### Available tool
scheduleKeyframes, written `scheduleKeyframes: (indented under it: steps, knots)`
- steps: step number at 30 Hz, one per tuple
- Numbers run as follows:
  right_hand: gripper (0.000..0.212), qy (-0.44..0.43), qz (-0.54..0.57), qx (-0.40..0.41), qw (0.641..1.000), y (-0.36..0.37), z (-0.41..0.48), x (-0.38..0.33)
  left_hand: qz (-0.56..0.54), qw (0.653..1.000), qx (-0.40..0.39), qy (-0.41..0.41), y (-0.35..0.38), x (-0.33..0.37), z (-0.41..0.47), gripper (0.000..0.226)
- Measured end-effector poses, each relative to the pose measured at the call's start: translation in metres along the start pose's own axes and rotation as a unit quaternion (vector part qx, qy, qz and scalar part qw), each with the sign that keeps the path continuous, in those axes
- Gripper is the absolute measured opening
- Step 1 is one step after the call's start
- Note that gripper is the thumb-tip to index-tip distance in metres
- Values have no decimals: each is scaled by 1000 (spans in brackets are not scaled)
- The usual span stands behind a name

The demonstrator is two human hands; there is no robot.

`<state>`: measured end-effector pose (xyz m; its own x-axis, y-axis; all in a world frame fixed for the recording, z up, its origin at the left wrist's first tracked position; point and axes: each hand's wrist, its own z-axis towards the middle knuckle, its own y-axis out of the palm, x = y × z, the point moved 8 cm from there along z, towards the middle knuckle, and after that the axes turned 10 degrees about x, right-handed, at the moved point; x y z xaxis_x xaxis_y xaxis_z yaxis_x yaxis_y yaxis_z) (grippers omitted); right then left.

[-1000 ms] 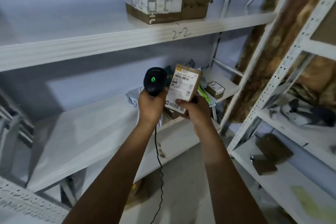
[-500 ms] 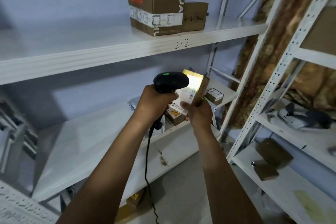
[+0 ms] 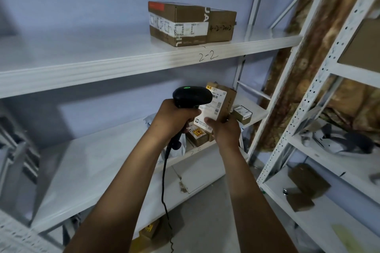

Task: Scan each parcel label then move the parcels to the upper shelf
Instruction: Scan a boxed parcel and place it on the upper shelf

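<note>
The left hand (image 3: 172, 121) grips the handle of a black corded barcode scanner (image 3: 192, 96), its head level and pointing right, touching the white label of a small brown cardboard parcel (image 3: 220, 106). The right hand (image 3: 225, 131) holds that parcel upright by its lower end, above the right end of the white lower shelf (image 3: 92, 160). On the white upper shelf (image 3: 102, 68), near its right end, two brown cardboard boxes (image 3: 176, 24) sit side by side, touching
</note>
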<state>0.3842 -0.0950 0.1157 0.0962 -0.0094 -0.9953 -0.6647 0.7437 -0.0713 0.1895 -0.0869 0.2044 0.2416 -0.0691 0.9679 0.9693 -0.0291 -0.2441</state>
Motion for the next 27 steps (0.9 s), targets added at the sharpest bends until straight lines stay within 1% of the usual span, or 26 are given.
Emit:
scheduleKeyframes:
  steps: [3, 11, 13, 15, 17, 19, 20, 24, 27]
  knots:
    - [43, -12, -3, -3, 1000, 1, 3, -2, -3, 1000, 2, -2, -2, -1, 2, 25]
    - [44, -13, -12, -3, 1000, 4, 12, -4, -23, 1000, 3, -14, -3, -5, 13, 21]
    - [47, -18, -13, -3, 1000, 3, 16, -6, -32, 999, 11, -11, -2, -3, 13, 19]
    - [47, -24, -6, -3, 1000, 0, 20, -11, -58, 998, 31, 0, -1, 0, 15, 20]
    - [42, -26, 14, -5, 1000, -5, 25, -17, -94, 995, 46, 8, 2, 4, 19, 20]
    - [40, -25, 64, -14, 998, -14, 30, -28, -124, 991, 56, 8, 9, 8, 25, 11]
    - [40, -27, 91, -23, 995, -18, 32, -37, -130, 990, 57, 10, 14, 10, 28, 12]
    - [45, -55, 168, -27, 984, -42, 50, -78, -169, 985, 36, 32, 53, 31, 35, 11]
    - [32, -96, 171, -5, 981, -64, 77, -111, -212, 975, 33, 51, 89, 48, 39, 15]
